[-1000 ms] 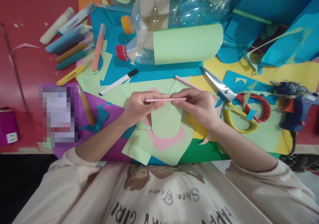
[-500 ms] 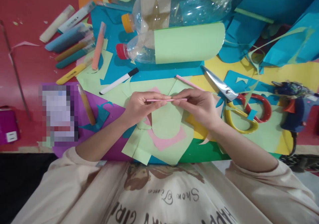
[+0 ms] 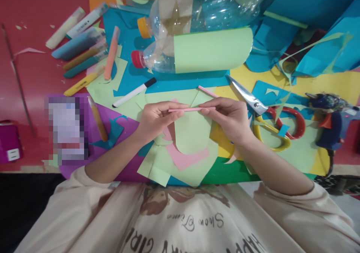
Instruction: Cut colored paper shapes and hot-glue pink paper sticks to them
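Observation:
Between both hands runs a narrow pink paper strip (image 3: 192, 109), held level. My left hand (image 3: 157, 118) pinches its left part between thumb and fingers. Toward the other end, my right hand (image 3: 229, 118) grips it the same way. Just below the strip shows a light green paper piece (image 3: 193, 133) with a rounded lower edge. Whether the strip is fixed to it I cannot tell. Under this piece lies a pink paper scrap (image 3: 184, 160) on more green paper. A second pink strip (image 3: 207, 91) rests beyond my right hand.
Scissors (image 3: 260, 108) and a glue gun (image 3: 333, 127) lie at right. Plastic bottles, one wrapped in green paper (image 3: 213, 51), lie at the back. Several markers (image 3: 81, 42) and a blurred-out rectangular object (image 3: 67, 129) are at left. Blue paper (image 3: 329, 54) fills the far right.
Both hands have raised the pink strip slightly and shifted it right, and they are a little farther apart. The green rounded piece has shifted right and up with them.

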